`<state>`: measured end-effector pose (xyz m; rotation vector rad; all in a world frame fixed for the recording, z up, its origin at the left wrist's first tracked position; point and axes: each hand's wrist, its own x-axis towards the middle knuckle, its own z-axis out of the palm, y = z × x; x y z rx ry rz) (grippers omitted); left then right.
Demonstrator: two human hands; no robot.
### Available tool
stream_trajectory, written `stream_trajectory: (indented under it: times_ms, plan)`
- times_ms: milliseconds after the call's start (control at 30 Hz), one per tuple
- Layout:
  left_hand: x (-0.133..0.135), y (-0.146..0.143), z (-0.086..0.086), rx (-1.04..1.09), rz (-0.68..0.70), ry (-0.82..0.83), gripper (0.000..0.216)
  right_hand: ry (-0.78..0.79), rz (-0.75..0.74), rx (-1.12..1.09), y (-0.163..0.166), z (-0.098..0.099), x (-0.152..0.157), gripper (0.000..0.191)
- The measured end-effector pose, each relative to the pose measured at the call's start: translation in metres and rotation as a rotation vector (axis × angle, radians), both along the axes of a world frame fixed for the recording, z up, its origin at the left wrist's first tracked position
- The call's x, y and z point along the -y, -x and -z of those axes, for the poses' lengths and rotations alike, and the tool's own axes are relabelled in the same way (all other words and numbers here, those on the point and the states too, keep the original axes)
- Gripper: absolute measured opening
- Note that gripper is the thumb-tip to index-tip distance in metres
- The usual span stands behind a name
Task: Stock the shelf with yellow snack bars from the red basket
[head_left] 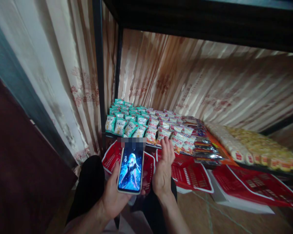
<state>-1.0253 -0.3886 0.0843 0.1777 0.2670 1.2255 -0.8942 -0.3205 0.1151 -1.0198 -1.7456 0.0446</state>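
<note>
A smartphone (131,170) with a lit screen, showing a blue picture of a long-haired figure, lies in my left hand (116,195). The thumb runs along its left edge and fingertips show at its right edge. To the right of the phone, my right hand (163,170) is raised with fingers stretched out and holds nothing. Past the hands, green-and-white snack packets (130,126) stand in rows on a low shelf. Beside them are white-and-red snack packets (178,138), partly behind my right fingertips.
Dark packets (206,148) and rows of yellowish packs (271,149) continue rightward. Red baskets (192,175) stand under the shelf edge, with another red basket (258,185) farther right. A dark metal post (99,71) rises at the left. Patterned curtains (158,74) hang behind.
</note>
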Motion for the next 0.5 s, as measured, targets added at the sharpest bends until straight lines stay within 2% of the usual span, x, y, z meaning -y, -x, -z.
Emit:
stream_trajectory:
  times_ms: [167,500]
  plan:
    - [0.0,0.001,-0.002,-0.014,-0.011,0.023,0.054,0.06,0.054,-0.103,-0.008,0.003,0.007,0.055]
    - [-0.004,0.003,-0.008,-0.004,0.006,0.02,0.059,0.051,0.074,-0.154,-0.02,0.016,0.015,0.05]
